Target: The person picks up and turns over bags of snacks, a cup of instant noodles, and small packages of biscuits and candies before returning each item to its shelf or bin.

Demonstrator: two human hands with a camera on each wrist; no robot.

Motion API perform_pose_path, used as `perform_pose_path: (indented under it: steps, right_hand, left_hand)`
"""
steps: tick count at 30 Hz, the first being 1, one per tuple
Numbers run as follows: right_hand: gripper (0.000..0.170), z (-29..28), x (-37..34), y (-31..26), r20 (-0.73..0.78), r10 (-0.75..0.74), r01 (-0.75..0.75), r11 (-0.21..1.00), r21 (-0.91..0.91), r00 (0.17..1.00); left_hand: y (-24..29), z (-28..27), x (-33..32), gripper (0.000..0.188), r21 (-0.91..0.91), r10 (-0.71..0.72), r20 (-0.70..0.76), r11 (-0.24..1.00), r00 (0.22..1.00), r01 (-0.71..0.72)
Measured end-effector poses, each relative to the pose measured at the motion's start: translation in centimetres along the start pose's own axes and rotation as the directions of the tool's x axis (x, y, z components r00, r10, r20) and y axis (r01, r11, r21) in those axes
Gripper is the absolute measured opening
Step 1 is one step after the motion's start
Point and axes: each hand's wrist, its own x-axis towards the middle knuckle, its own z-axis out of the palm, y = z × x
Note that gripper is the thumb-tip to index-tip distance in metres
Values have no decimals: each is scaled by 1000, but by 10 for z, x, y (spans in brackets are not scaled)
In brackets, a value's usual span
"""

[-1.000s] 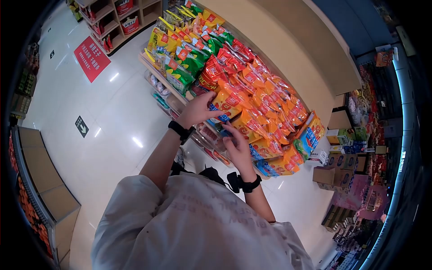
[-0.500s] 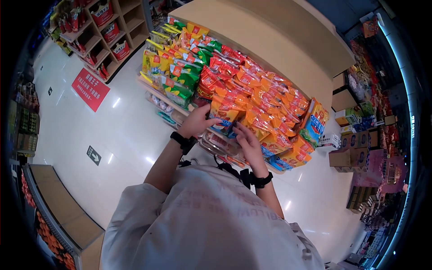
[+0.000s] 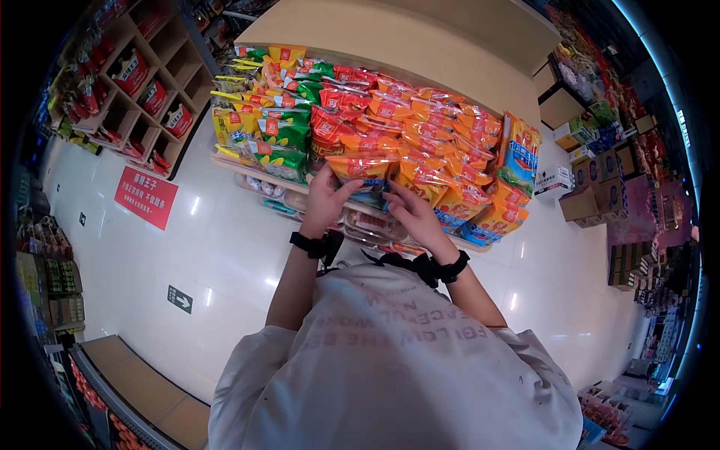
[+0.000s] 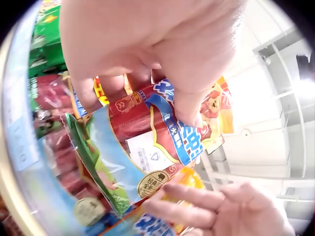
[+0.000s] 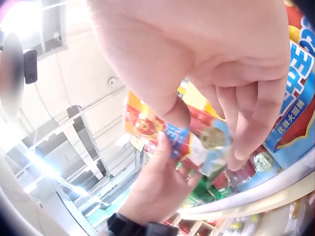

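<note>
An orange-and-blue bag of sausages [image 3: 361, 165] is at the front edge of the display, its clear back showing red sausages in the left wrist view. My left hand [image 3: 326, 201] grips this bag by its side, thumb on one face and fingers behind the other. Beside its opposite edge is my right hand [image 3: 417, 217], fingers loosely extended. In the left wrist view the right fingertips [image 4: 170, 189] are right at the bag's lower corner. More orange sausage bags [image 3: 426, 176] stand in rows behind and to the right.
Red bags [image 3: 330, 129], green bags [image 3: 285, 127] and yellow bags [image 3: 236, 124] fill the display's left part. Packaged goods [image 3: 367, 223] lie on a lower shelf below the front edge. A beige panel [image 3: 397, 37] rises behind. A wooden rack [image 3: 161, 45] stands at left.
The head view has turned, so the display now lies more level. The held bag has tipped, showing more of its orange top. Both hands stay around it.
</note>
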Motion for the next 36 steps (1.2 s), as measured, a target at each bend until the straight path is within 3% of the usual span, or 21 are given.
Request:
perform_pose_path:
  steps: [1,3,4,5,7,9,11,12,14,15,17,18,21,22,24,25,26,27,29,33,36]
  right_hand:
    - [60,2,-2,-14,-18,-6,6,1000,5,1000]
    - [63,4,-15,-42,45,-30,39,977,-212,999]
    - [64,8,-16,-41,18,-184,184,966,-179,983]
    - [64,8,-16,-46,-11,-186,181,965,-189,982]
    - [63,7,-16,-67,180,-400,436,774,-458,899]
    - [59,12,-17,-82,214,-234,307,845,-438,949]
    - [49,18,-13,-82,184,-183,240,901,-362,966]
    - [49,22,-12,-76,177,-189,243,897,-368,966]
    - [40,27,-6,-63,185,-231,258,957,-137,955]
    - [40,27,-4,-62,189,-234,261,956,-136,954]
    - [37,25,-5,-60,221,-92,97,995,-14,971]
    - [38,27,-17,-92,220,42,-49,998,26,975]
    - [36,17,-18,-90,183,88,-84,996,-26,979]
    - [34,16,-15,-76,163,21,-34,996,83,986]
    - [34,9,-18,-72,80,14,-22,995,99,997]
    - [34,5,-20,-73,0,16,-15,993,118,1000]
    - [35,-3,-16,-65,-43,-57,56,998,-15,997]
    - [35,-9,-15,-67,-46,-60,60,998,-6,997]
    - [37,-17,-16,-73,-70,-60,70,985,155,996]
    - [40,-29,-15,-64,-73,-124,134,978,160,990]
    - [39,-36,-30,-69,-70,-165,174,973,150,984]
  left_hand:
    - [16,1,1,43,0,1,19,1000,1000,-1]
    - [44,2,0,43,-41,83,-8,996,996,-84]
    - [55,4,-3,42,-120,79,0,990,997,-78]
    - [66,5,-6,42,-200,76,10,977,997,-72]
    - [75,13,-13,42,-234,90,47,969,995,-77]
    - [72,20,-19,40,-157,44,-55,986,998,-52]
    - [70,24,-22,36,-126,42,-76,991,996,-51]
    - [71,25,-24,35,-168,-45,-144,986,989,21]
    - [73,27,-25,34,-196,-137,-239,976,961,90]
    - [72,26,-25,34,-193,-133,-242,977,961,87]
    - [69,24,-27,33,-263,-247,-197,946,949,192]
    - [63,24,-24,31,-316,-216,-153,935,964,160]
    - [62,28,-20,30,-463,-278,-26,855,960,234]
    - [64,32,-18,30,-462,-272,-25,857,962,231]
    - [66,40,-17,30,-380,-307,-31,884,951,273]
    - [58,41,-17,33,-238,-281,-29,934,959,267]
    - [52,46,-17,35,-207,-245,16,948,969,243]
    - [52,54,-16,37,-176,-210,62,960,976,218]
    - [60,66,-16,42,-221,-303,78,924,950,312]
    - [68,71,30,44,-209,-275,10,940,962,270]
    - [88,58,84,45,-23,-257,-20,966,966,256]
